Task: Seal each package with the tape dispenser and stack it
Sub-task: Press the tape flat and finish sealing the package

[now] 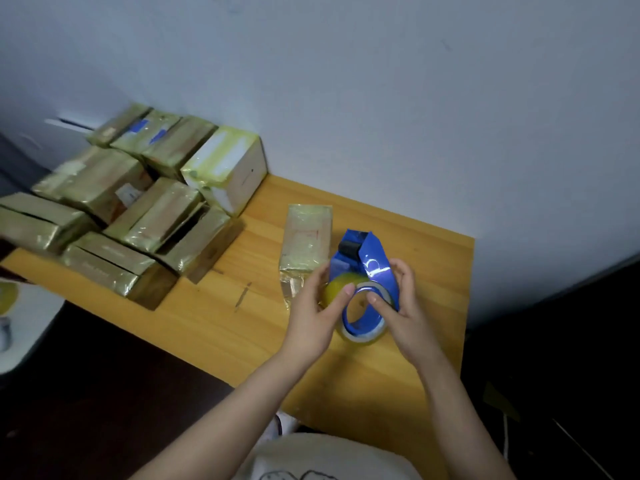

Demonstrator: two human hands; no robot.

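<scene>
A blue tape dispenser [372, 261] with a roll of clear yellowish tape [363, 332] is held over the wooden table [242, 323] at centre right. My right hand [401, 299] grips its blue side, thumb on the roll's rim. My left hand [317, 306] holds the roll from the left, fingertips on its edge. One taped package [306, 237] lies flat just behind the dispenser, by my left hand. A pile of several taped packages [138, 202] is stacked at the table's left against the wall.
A taller whitish box [228, 168] stands at the pile's right end by the wall. The table's right edge drops to a dark floor. A white object [20, 323] sits low at the left.
</scene>
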